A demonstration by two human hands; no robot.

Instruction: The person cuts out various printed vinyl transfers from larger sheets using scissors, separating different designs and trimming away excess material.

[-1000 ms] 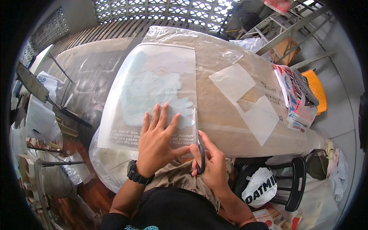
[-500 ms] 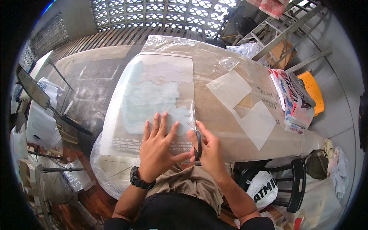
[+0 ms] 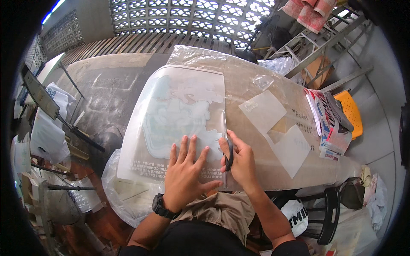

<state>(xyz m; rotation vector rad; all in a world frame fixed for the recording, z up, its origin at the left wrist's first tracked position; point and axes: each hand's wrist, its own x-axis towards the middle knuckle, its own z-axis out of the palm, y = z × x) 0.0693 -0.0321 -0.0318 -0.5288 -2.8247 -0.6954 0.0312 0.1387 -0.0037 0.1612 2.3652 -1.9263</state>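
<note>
My left hand (image 3: 184,175) lies flat with fingers spread on the lower part of a translucent whitish sheet (image 3: 139,128). A pale blue-green figure and mirrored lettering show through the sheet. In my right hand (image 3: 242,160), fingers closed round the handles, are black-handled scissors (image 3: 229,155). Their thin blades point away from me along the sheet's right edge, just right of the pale figure. How far apart the blades stand is hard to see. Beneath the sheet is a table (image 3: 239,141) with a brown, plastic-wrapped top.
Two loose translucent pieces, one upper (image 3: 262,111) and one lower (image 3: 288,151), lie right of the scissors. Folded newspapers (image 3: 329,119) rest on the table's right end, beside a yellow-orange plastic chair (image 3: 351,113). A metal ladder (image 3: 322,51) leans behind. A black chair (image 3: 331,213) stands near right.
The scissors and my right hand have moved a little farther away from me along the sheet's right edge. My left hand stays on the sheet. The whole view has shifted slightly.
</note>
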